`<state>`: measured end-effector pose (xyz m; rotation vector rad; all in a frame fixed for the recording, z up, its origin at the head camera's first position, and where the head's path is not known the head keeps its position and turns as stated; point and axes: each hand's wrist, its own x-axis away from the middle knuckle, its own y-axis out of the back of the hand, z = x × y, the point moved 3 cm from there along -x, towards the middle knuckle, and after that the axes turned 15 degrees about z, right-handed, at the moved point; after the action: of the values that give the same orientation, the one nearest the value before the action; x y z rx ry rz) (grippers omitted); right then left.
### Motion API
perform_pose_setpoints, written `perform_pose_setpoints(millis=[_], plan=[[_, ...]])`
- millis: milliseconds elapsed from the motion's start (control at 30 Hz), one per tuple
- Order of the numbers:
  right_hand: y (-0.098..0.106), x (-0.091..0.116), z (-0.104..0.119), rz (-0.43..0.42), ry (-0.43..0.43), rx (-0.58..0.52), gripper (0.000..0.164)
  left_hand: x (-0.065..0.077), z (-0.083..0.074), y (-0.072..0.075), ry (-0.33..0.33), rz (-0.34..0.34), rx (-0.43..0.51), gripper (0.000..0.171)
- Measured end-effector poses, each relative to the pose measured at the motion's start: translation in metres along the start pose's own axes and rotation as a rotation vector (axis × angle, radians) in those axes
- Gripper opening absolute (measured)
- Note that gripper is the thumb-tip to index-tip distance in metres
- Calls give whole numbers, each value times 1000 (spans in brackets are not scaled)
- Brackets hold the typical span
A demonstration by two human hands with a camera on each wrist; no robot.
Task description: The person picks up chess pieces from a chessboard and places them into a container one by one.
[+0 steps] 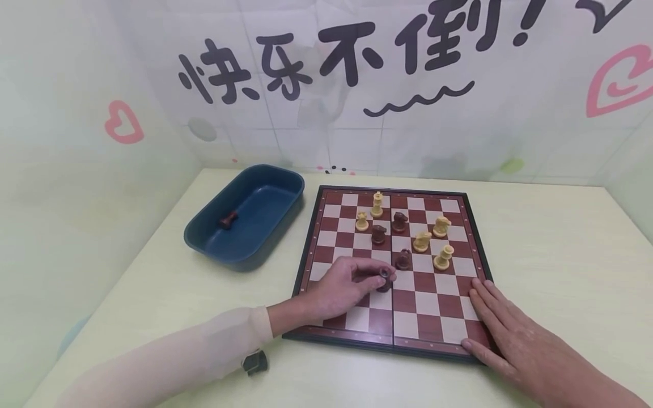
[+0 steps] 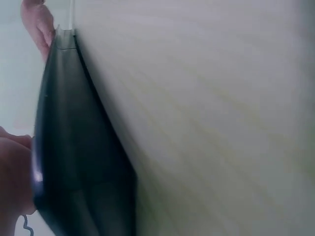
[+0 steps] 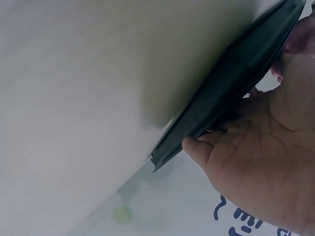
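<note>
Our right hand (image 1: 520,334), lower right, rests straight-fingered on the chessboard (image 1: 427,303); at center, our left hand (image 1: 336,288) pinches a dark chess piece (image 1: 385,284) in its grip.

A small booth-like nook; whether it stands in a home or a studio cannot be told. Pale side walls (image 1: 51,198) flank a light bench (image 1: 551,238), backed by a creased white sheet (image 1: 418,141) printed with big dark Chinese lettering (image 1: 352,65) and a pink heart (image 1: 619,89).
</note>
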<state>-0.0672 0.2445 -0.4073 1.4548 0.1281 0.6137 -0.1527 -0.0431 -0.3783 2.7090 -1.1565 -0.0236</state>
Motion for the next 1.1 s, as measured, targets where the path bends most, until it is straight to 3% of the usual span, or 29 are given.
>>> perform_pose_setpoints(millis=[433, 567, 767, 1100], plan=[[2, -1, 0, 24, -15, -10, 88, -2, 0, 3, 13, -29, -35, 23], [2, -1, 1, 29, -19, -3, 88, -1, -1, 4, 5, -45, -7, 24], [3, 0, 1, 17, -13, 19, 87, 1, -14, 11, -38, -62, -6, 28], [2, 2, 1, -16, 8, 26, 87, 2, -14, 14, -5, -76, -30, 29]])
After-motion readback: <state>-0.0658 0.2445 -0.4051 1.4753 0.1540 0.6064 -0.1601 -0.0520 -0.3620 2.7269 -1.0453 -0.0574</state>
